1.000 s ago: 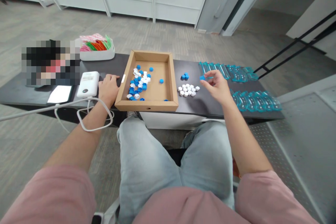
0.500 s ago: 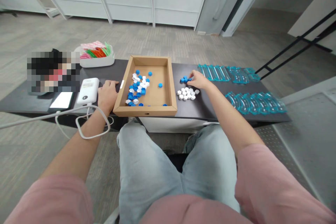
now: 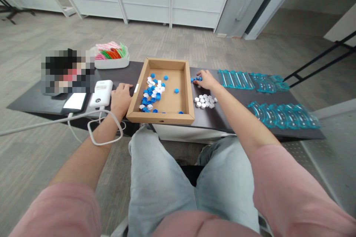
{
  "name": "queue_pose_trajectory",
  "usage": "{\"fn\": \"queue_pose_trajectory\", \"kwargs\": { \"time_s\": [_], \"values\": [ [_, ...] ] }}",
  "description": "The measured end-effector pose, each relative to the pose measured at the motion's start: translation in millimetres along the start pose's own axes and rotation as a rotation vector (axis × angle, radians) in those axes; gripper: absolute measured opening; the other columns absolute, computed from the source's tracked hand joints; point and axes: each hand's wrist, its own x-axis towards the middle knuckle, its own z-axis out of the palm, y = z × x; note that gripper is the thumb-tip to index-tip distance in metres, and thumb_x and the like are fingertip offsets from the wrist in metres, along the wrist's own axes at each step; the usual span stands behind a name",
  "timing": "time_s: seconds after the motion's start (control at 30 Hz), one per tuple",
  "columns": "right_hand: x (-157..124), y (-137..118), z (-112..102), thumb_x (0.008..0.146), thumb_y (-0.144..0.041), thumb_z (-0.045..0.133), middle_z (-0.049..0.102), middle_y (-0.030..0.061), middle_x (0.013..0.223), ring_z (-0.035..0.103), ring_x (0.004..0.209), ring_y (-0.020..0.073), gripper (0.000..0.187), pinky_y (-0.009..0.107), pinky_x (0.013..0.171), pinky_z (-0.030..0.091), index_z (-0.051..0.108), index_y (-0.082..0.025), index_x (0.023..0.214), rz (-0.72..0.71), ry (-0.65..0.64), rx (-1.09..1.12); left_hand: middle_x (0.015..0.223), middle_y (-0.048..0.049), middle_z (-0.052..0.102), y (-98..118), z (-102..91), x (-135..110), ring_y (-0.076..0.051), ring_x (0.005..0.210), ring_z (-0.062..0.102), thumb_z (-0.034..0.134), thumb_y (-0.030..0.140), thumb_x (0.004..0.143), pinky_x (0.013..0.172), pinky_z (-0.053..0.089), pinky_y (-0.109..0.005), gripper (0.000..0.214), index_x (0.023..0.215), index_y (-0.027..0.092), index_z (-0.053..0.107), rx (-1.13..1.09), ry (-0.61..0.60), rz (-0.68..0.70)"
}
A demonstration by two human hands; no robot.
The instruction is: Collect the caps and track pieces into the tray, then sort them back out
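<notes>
My right hand (image 3: pixel 207 80) bends its fingers down over a small group of blue hexagonal pieces (image 3: pixel 194 80), gripping at the right side of the group and hiding part of it. Just nearer to me lies a cluster of white hexagonal pieces (image 3: pixel 205 101). My left hand (image 3: pixel 121 98) lies on the table with fingers stretched out, holding nothing, beside the left wall of a cardboard box (image 3: pixel 189 98). Inside that box, mixed blue and white pieces (image 3: pixel 151 94) are heaped toward the left, and a lone blue piece (image 3: pixel 176 91) sits farther right.
Teal-edged clear plastic parts (image 3: pixel 283 114) lie in rows on the right of the dark table (image 3: pixel 222 116). On the left are a white power bank (image 3: pixel 101 93) with cables, a phone (image 3: pixel 74 102) and a white basket (image 3: pixel 112 63) of colourful strips. A cable loop crosses my left forearm.
My right hand has shifted left and slightly away from me, covering more of the blue pieces. The whole view has slid a little, while my left hand stays beside the box.
</notes>
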Motion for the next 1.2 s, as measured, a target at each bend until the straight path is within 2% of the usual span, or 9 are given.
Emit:
{"fn": "queue_pose_trajectory", "kwargs": {
  "time_s": [0.13,0.23,0.3,0.43,0.53,0.63,0.8,1.0,1.2],
  "values": [
    [-4.0,-10.2,-11.2,0.089,-0.035,0.093,0.067,0.0163,0.131,0.069,0.121,0.0340,0.047,0.053,0.123,0.054,0.072,-0.021,0.128,-0.028,0.117,0.039,0.165,-0.0256,0.062,2.1,-1.3,-1.4,-0.043,0.154,0.060,0.046,0.038,0.105,0.126,0.047,-0.053,0.064,0.162,0.017,0.066,0.005,-0.005,-0.010],
    [-16.3,-40.2,-21.9,0.105,-0.039,0.074,0.073,0.0159,0.127,0.067,0.122,0.0345,0.030,0.052,0.119,0.052,0.075,-0.022,0.129,-0.213,0.257,0.048,0.164,-0.0258,0.064,2.3,-0.4,-0.8,-0.045,0.153,0.060,0.047,0.038,0.105,0.126,0.046,-0.055,0.063,0.161,0.017,0.067,0.002,0.001,-0.009],
    [-26.3,-71.2,-24.4,0.107,-0.040,0.068,0.077,0.0137,0.122,0.066,0.120,0.0343,0.030,0.051,0.114,0.052,0.079,-0.023,0.129,-0.378,0.183,-0.013,0.163,-0.0259,0.065,1.4,1.3,0.3,-0.045,0.151,0.061,0.049,0.037,0.104,0.126,0.045,-0.056,0.062,0.160,0.017,0.068,0.001,0.009,-0.011],
    [-43.7,-132.0,-13.3,0.101,-0.038,0.078,0.084,0.0130,0.123,0.066,0.126,0.0386,0.028,0.054,0.115,0.043,0.087,-0.023,0.124,-0.598,-0.131,-0.368,0.163,-0.0255,0.065,-2.0,5.8,2.3,-0.044,0.151,0.063,0.050,0.034,0.103,0.127,0.046,-0.055,0.060,0.158,0.017,0.069,0.001,0.029,-0.008],
    [-51.0,-157.5,1.3,0.096,-0.025,0.083,0.088,0.0124,0.122,0.071,0.124,0.0375,0.024,0.052,0.116,0.037,0.089,-0.024,0.119,-0.585,-0.263,-0.620,0.162,-0.0245,0.066,-4.4,8.3,3.1,-0.042,0.152,0.063,0.051,0.033,0.105,0.126,0.047,-0.054,0.057,0.157,0.019,0.070,0.005,0.041,0.004],
    [-54.5,-164.8,6.8,0.097,-0.018,0.077,0.090,0.0111,0.119,0.078,0.115,0.0334,0.023,0.049,0.112,0.036,0.088,-0.024,0.116,-0.547,-0.315,-0.660,0.161,-0.0249,0.066,-5.6,9.6,3.4,-0.042,0.152,0.064,0.051,0.033,0.106,0.124,0.048,-0.053,0.056,0.157,0.019,0.069,0.014,0.042,0.007],
    [-49.1,-139.2,-20.3,0.100,-0.029,0.071,0.088,0.0107,0.120,0.077,0.112,0.0311,0.029,0.042,0.102,0.046,0.083,-0.022,0.126,-0.523,-0.104,-0.271,0.163,-0.0258,0.065,-5.8,10.1,4.1,-0.043,0.153,0.063,0.051,0.035,0.107,0.126,0.047,-0.053,0.057,0.158,0.017,0.068,0.019,0.036,0.006],
    [-29.4,-43.9,-53.8,0.094,-0.027,0.073,0.082,0.0127,0.124,0.073,0.092,0.0263,0.033,0.044,0.095,0.059,0.078,-0.020,0.125,-0.264,0.238,0.010,0.163,-0.0274,0.065,-7.2,10.2,5.6,-0.044,0.152,0.063,0.049,0.034,0.108,0.126,0.047,-0.055,0.058,0.158,0.014,0.068,0.018,0.025,0.006],
    [-35.6,16.9,-36.3,0.083,-0.019,0.079,0.083,0.0096,0.111,0.076,0.090,0.0259,0.046,0.045,0.098,0.062,0.074,-0.020,0.129,0.000,0.108,0.017,0.162,-0.0266,0.066,-3.9,7.2,3.6,-0.045,0.151,0.063,0.050,0.035,0.106,0.127,0.048,-0.057,0.058,0.157,0.017,0.069,0.011,0.034,-0.001]
  ]
}}
